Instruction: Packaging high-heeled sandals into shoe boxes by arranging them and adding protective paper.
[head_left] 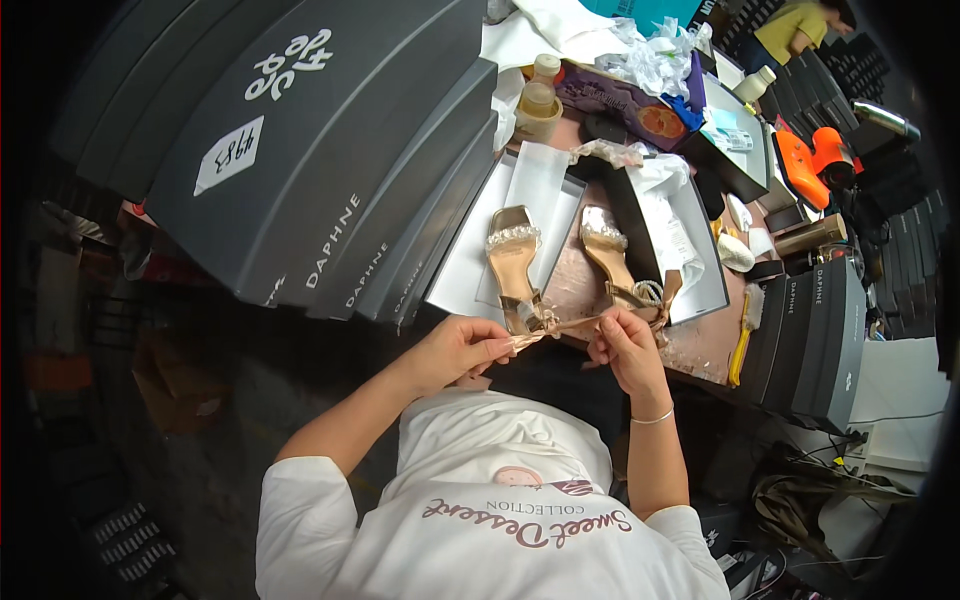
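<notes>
Two sandals with tan insoles and sparkling toe bands lie side by side on the worktable, a left-hand sandal (510,264) and a right-hand sandal (606,255). At the heel end of the left-hand one, a thin, beige, twisted strap (572,323) is stretched between my hands. My left hand (462,352) pinches its gathered end between thumb and fingers. My right hand (630,347) is closed on the other end, close to the second sandal's heel. How the strap joins the sandal is too small to tell.
Tall stacks of dark shoe boxes (330,140) stand at the left, with more boxes (815,340) at the right. Open boxes with white tissue (665,190) flank the sandals. Bottles (540,98) and an orange tool (800,168) lie farther back. A person in yellow (792,30) is at the far right.
</notes>
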